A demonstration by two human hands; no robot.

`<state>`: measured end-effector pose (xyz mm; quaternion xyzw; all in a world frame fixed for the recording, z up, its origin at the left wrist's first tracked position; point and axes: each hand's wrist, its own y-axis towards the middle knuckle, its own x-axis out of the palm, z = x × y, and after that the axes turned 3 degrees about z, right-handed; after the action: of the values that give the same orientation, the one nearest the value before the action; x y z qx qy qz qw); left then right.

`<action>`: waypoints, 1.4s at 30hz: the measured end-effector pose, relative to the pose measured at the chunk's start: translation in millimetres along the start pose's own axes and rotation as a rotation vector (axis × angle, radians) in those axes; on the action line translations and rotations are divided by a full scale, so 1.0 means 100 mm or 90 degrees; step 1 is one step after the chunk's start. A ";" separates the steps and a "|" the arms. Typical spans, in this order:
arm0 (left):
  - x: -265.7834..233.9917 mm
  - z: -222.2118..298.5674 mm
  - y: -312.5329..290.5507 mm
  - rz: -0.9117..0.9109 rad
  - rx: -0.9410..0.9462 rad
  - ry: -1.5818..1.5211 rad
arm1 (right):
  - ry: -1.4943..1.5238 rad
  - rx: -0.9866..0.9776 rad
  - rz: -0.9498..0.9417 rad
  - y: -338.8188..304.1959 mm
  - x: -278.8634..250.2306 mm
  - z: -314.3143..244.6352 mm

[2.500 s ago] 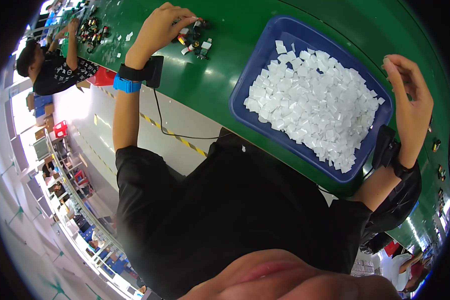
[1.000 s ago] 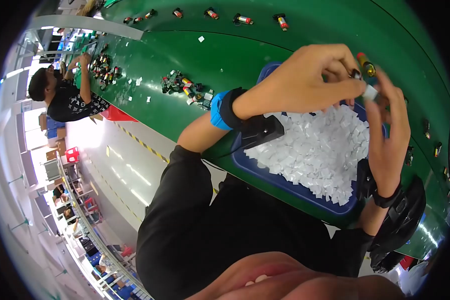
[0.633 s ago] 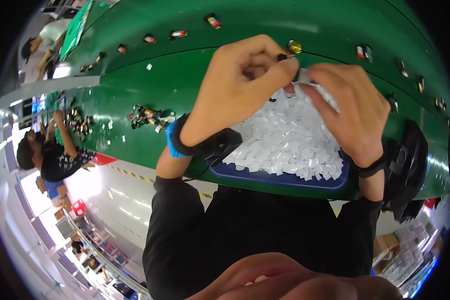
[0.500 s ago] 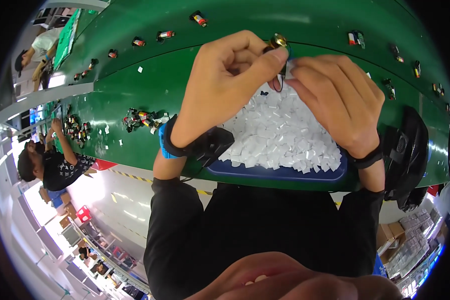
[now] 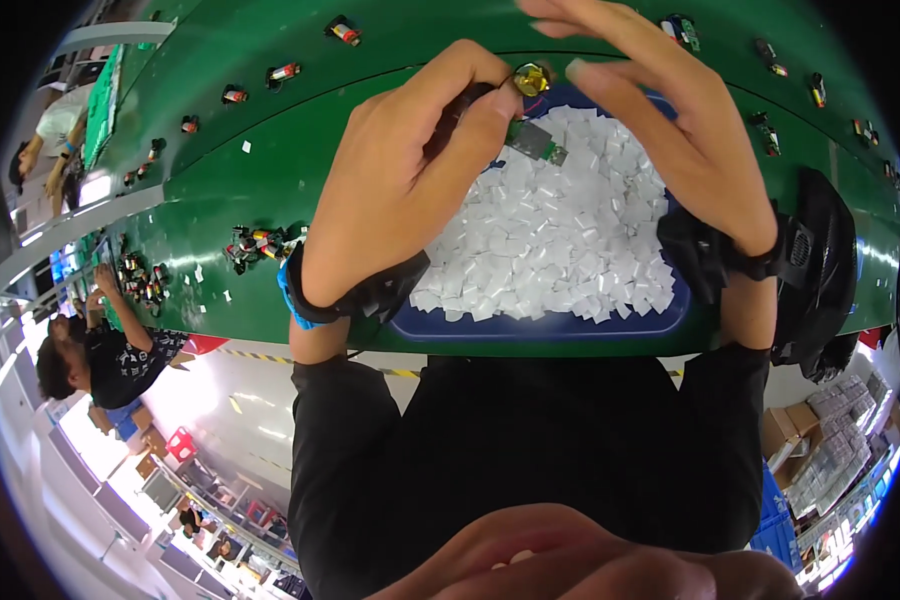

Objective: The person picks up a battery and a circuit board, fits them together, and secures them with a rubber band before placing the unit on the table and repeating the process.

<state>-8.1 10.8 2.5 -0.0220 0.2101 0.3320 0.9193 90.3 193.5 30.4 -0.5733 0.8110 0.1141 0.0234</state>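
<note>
My left hand (image 5: pixel 400 165) is closed on a small electronic assembly over the far left part of the tray. A round brass-coloured end (image 5: pixel 532 79) pokes out past the thumb, and a small circuit board (image 5: pixel 537 141) with thin wires hangs below it. To the right, my right hand (image 5: pixel 670 120) is raised with thumb and fingers apart and nothing between them. Beneath both hands lies a heap of small white slips (image 5: pixel 560 230) in a blue tray (image 5: pixel 570 336). The rest of the assembly is hidden inside my left fingers.
Similar assemblies, one with a red-and-white body (image 5: pixel 283 73), are strung along the green table (image 5: pixel 220 195). A pile of them (image 5: pixel 255 247) lies left of my left wrist. On the right rests a black bag (image 5: pixel 820 260). A co-worker (image 5: pixel 95 345) sits at the left.
My right hand has come away from the assembly and opened, moving up. My left hand has shifted left, still holding the assembly, and the circuit board now shows. The whole view has shifted slightly.
</note>
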 end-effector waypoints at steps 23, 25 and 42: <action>-0.01 0.06 -0.06 -0.056 0.026 0.169 | 0.083 -0.782 -0.041 0.35 0.02 0.84; -0.01 0.04 -0.08 -0.030 0.051 0.111 | 0.066 -0.807 -0.043 0.26 -0.04 0.76; 0.04 0.00 -0.01 -0.036 -0.123 -0.393 | -0.283 -0.376 0.040 -0.24 0.03 0.23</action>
<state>-4.8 12.4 1.4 -0.0129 -0.1121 0.3159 0.9421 109.9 188.0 3.8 -0.4914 0.7353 0.4659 0.0291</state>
